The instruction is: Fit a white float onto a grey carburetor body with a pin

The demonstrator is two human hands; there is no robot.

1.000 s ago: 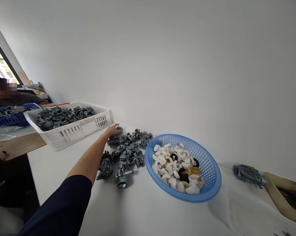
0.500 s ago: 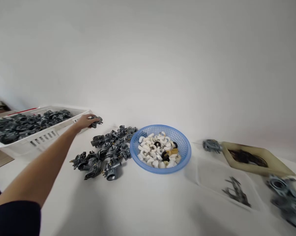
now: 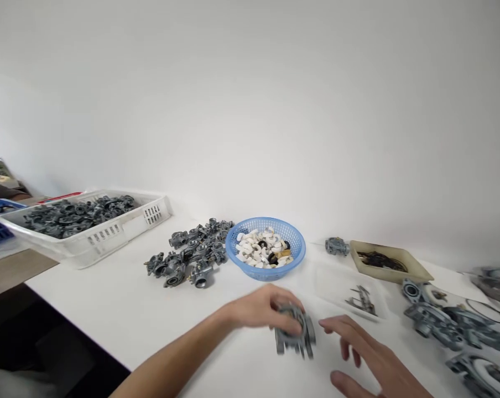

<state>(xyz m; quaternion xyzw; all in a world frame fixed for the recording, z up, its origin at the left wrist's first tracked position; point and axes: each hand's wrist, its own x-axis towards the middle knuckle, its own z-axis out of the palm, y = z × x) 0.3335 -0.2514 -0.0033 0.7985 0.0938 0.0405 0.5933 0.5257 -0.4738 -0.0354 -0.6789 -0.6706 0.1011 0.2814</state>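
1 white crate [image 3: 121,235] of grey castings, 1 loose pile [image 3: 192,254], 1 blue basket [image 3: 293,255]. The left hand [image 3: 260,307] now clasps 1 carburetor body [image 3: 295,331] over the table, brought from the far pile; the right hand [image 3: 368,354] hovers spread beside it.

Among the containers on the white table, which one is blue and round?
The blue round plastic basket with white curved pieces, between the heap of grey metal parts and the beige tray. The long white crate and that tray are rectangular.
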